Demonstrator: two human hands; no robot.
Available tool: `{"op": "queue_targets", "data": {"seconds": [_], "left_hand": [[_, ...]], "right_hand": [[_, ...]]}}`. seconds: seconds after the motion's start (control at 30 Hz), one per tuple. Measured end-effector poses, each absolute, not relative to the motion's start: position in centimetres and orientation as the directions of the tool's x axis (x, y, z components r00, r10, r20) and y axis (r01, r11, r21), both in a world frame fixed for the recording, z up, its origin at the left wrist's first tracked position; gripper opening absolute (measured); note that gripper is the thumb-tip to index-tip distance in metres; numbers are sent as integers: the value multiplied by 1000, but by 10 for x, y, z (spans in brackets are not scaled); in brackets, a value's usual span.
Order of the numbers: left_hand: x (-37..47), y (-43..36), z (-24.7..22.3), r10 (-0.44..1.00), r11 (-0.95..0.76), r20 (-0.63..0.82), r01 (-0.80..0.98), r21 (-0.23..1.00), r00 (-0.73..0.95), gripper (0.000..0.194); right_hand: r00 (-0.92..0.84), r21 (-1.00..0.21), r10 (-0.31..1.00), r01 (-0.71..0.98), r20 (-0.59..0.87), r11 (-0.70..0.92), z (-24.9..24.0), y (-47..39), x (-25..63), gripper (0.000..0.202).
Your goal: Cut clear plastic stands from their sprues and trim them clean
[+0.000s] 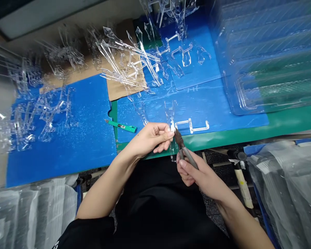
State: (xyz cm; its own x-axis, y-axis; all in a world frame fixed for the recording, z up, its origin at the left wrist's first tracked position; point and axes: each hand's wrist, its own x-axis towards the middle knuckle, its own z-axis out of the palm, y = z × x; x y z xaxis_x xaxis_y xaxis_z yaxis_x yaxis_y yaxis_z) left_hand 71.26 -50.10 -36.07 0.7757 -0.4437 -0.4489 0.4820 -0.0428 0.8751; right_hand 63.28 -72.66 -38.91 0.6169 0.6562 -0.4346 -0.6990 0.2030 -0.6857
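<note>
My left hand (158, 137) pinches a long clear plastic part (173, 150) between thumb and fingers at the near edge of the work surface. Wrapped around the grey handles of cutting pliers (184, 148), my right hand (193, 170) holds their dark jaws against the clear part, close to my left thumb. From that spot a bent clear plastic runner (191, 125) reaches out to the right over the blue sheet. Whether the runner is still joined to the part is hidden by the jaws. Another clear piece (141, 111) lies just beyond my left hand.
A green craft knife (121, 126) lies left of my hands. Tangled clear plastic parts (134, 65) are heaped at the back, with more parts (41, 114) on the left blue sheet (90, 138). Stacked clear trays (272, 69) stand at the right. Plastic-wrapped bundles flank my body.
</note>
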Motion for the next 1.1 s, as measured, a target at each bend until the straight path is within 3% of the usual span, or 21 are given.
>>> {"op": "queue_targets", "data": {"seconds": [0.17, 0.33, 0.5, 0.6, 0.7, 0.77, 0.9, 0.93, 1.0, 1.1], "left_hand": [[743, -515, -343, -362, -445, -530, 357, 821, 767, 50], [769, -523, -346, -257, -697, -535, 230, 680, 805, 51], [768, -518, -348, -125, -847, -283, 46, 529, 951, 42], [767, -519, -343, -95, -904, -113, -38, 427, 989, 47], [778, -526, -342, -54, -914, 36, -64, 400, 998, 51], [792, -530, -345, -97, -903, 79, -121, 413, 992, 49], [817, -529, -347, -235, -869, 74, -244, 430, 969, 6], [820, -525, -345, -239, -866, 87, -253, 431, 967, 4], [822, -515, -337, -212, -869, 138, -252, 426, 967, 8], [809, -493, -319, -174, -847, 298, -297, 441, 939, 12]], "right_hand": [[659, -575, 606, -729, -445, 371, -399, -721, 648, 43], [702, -589, 551, -698, -450, 408, -397, -727, 646, 42], [733, -628, 516, -664, -443, 405, -395, -739, 631, 40], [766, -685, 471, -623, -437, 378, -395, -744, 624, 38], [807, -763, 415, -562, -420, 320, -394, -747, 619, 39], [841, -830, 364, -501, -399, 246, -391, -750, 619, 42], [915, -942, 225, -332, -336, -54, -379, -762, 634, 51], [933, -945, 179, -284, -312, -165, -376, -765, 643, 51], [967, -896, 78, -194, -244, -398, -371, -766, 668, 50], [993, -726, -69, -119, -99, -678, -369, -754, 711, 50]]}}
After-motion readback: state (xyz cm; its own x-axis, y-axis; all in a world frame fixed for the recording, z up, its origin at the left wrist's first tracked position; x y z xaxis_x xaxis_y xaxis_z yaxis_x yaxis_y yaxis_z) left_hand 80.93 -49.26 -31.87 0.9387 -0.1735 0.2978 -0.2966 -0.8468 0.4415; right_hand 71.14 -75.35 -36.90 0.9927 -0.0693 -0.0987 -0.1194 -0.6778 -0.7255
